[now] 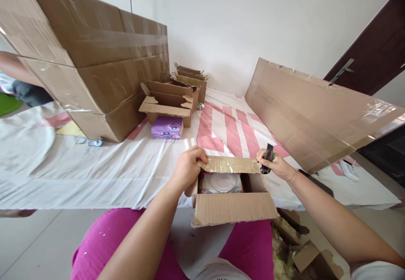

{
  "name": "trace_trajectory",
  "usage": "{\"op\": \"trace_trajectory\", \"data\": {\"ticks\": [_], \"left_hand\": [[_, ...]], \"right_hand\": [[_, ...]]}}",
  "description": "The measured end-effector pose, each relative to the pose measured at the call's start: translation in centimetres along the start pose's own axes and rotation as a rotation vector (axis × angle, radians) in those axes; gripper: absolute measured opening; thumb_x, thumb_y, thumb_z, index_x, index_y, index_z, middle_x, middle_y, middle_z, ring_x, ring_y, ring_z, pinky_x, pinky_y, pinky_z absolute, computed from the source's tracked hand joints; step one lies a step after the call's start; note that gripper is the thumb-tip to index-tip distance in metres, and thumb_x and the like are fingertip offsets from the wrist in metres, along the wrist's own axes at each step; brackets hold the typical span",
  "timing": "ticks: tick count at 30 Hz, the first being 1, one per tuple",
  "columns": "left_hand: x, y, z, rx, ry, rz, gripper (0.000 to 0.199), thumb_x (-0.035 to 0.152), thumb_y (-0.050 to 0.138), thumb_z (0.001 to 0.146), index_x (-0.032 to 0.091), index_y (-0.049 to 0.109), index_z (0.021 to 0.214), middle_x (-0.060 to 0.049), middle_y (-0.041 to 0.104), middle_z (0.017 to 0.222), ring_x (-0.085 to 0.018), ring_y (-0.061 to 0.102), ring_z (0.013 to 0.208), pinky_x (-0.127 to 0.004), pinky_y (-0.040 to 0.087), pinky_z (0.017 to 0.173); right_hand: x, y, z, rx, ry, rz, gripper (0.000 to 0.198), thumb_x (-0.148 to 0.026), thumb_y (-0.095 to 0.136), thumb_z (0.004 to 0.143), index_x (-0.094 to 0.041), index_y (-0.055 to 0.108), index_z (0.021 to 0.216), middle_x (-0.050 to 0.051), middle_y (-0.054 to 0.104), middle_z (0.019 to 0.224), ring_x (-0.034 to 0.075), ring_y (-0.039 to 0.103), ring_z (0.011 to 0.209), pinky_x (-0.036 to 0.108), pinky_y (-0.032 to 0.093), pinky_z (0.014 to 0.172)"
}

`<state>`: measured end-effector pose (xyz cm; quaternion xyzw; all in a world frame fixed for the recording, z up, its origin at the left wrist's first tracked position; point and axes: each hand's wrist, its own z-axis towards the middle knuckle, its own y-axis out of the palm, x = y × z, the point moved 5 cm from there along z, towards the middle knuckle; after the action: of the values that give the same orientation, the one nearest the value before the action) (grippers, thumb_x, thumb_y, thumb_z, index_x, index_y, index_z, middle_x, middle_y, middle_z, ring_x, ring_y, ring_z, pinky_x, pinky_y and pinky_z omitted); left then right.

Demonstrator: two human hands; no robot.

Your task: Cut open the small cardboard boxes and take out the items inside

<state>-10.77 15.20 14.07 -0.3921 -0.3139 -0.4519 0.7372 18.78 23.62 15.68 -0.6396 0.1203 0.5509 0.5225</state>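
Clock centered on the open box. Far left, 10 o'clock: another person's arm [19,67], partly behind a stack of taped cartons [120,39], also at 10. I see a purple pack [167,128] nearer in, at 10; just behind it, opened cartons [169,110] run back toward the wall.

Next, my left hand [188,168], at about 9:30: grip closed on the left end of the taped flap [229,165]. The open box [234,207] sits at the near edge of the cloth-covered desk [142,157], its near flap folded out toward me at 6. Inside, a round white piece [223,182] lies on patterned material.

My right hand [276,164], at 2: grip wrapped around a black-and-green tool [268,155], fingertips at the flap's right corner; can't tell if they pinch it.

Cardboard scraps [303,250] on the floor, 4 o'clock. A large cardboard panel [306,107] leans between 1 and 2. Dark flat object [316,183] at 3, below the panel.
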Motion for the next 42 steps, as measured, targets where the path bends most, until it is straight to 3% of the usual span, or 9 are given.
{"op": "trace_trajectory", "data": {"ticks": [9,13,18,22,27,31,34,39,42], "left_hand": [[0.0,0.0,0.2,0.006,0.005,-0.005,0.027,-0.004,0.043,0.057,0.018,0.060,0.058,-0.001,0.062,0.076,-0.013,0.060,0.071,-0.028,0.047,0.068],[0.0,-0.1,0.2,0.012,0.004,-0.011,0.026,-0.003,0.044,0.058,0.018,0.060,0.057,-0.001,0.062,0.075,-0.014,0.060,0.071,-0.028,0.048,0.068],[-0.1,-0.1,0.2,0.023,0.011,-0.014,0.024,-0.002,0.046,0.058,0.018,0.060,0.057,-0.001,0.062,0.075,-0.014,0.060,0.072,-0.028,0.048,0.068],[-0.1,-0.1,0.2,0.014,0.009,-0.016,0.023,-0.001,0.046,0.058,0.018,0.060,0.058,-0.001,0.062,0.076,-0.013,0.060,0.071,-0.027,0.047,0.067],[0.0,0.0,0.2,0.019,-0.005,-0.010,0.022,0.000,0.047,0.059,0.018,0.060,0.058,-0.001,0.062,0.075,-0.014,0.060,0.071,-0.028,0.047,0.068],[0.1,0.0,0.2,0.022,-0.009,-0.010,0.022,0.000,0.047,0.059,0.018,0.060,0.057,-0.001,0.062,0.075,-0.015,0.061,0.072,-0.029,0.048,0.069],[0.1,0.0,0.1,0.018,-0.007,-0.024,0.023,0.000,0.047,0.059,0.018,0.060,0.057,-0.001,0.062,0.074,-0.014,0.060,0.071,-0.028,0.048,0.068],[0.1,0.0,0.1,0.012,-0.008,-0.023,0.025,-0.003,0.046,0.058,0.018,0.060,0.058,-0.001,0.061,0.074,-0.014,0.059,0.071,-0.027,0.046,0.066],[0.1,0.0,0.1,0.006,-0.004,-0.010,0.026,-0.004,0.045,0.058,0.017,0.060,0.058,-0.001,0.061,0.075,-0.014,0.059,0.071,-0.027,0.046,0.068]], "right_hand": [[1.4,-0.9,-1.8,-0.067,0.058,0.194,0.035,-0.052,0.071,0.074,-0.019,0.059,0.076,0.009,0.062,0.108,0.024,0.057,0.108,0.043,0.041,0.099],[3.2,-2.2,-3.4,0.009,0.153,0.229,0.038,-0.053,0.075,0.069,-0.019,0.060,0.074,0.010,0.065,0.113,0.025,0.059,0.111,0.044,0.040,0.102],[6.3,-4.2,-6.6,0.249,0.344,0.261,0.043,-0.056,0.075,0.068,-0.019,0.055,0.078,0.005,0.066,0.086,0.019,0.063,0.080,0.032,0.049,0.072],[8.0,-3.4,-10.8,0.171,0.520,0.321,0.047,-0.060,0.071,0.069,-0.020,0.053,0.085,-0.002,0.057,0.063,0.013,0.054,0.057,0.026,0.041,0.053],[11.1,-1.4,-15.4,0.016,0.768,-0.004,0.035,-0.050,0.070,0.068,-0.021,0.051,0.074,-0.004,0.054,0.052,0.014,0.051,0.048,0.026,0.039,0.049],[12.4,-1.9,-15.6,0.138,0.710,-0.531,0.017,-0.034,0.065,0.071,-0.022,0.053,0.066,0.001,0.064,0.061,0.019,0.061,0.061,0.028,0.041,0.058],[12.4,-2.0,-15.1,0.117,0.687,-0.703,0.009,-0.031,0.062,0.074,-0.022,0.063,0.077,0.004,0.072,0.078,0.023,0.066,0.075,0.029,0.043,0.066],[12.3,-2.1,-15.1,0.063,0.733,-0.747,0.053,-0.035,0.060,0.079,-0.025,0.056,0.130,0.009,0.071,0.108,0.029,0.066,0.101,0.034,0.045,0.083],[12.5,-2.4,-15.5,0.045,0.772,-0.809,0.056,-0.039,0.058,0.080,-0.020,0.054,0.132,0.014,0.067,0.116,0.030,0.064,0.106,0.035,0.046,0.085]]}}
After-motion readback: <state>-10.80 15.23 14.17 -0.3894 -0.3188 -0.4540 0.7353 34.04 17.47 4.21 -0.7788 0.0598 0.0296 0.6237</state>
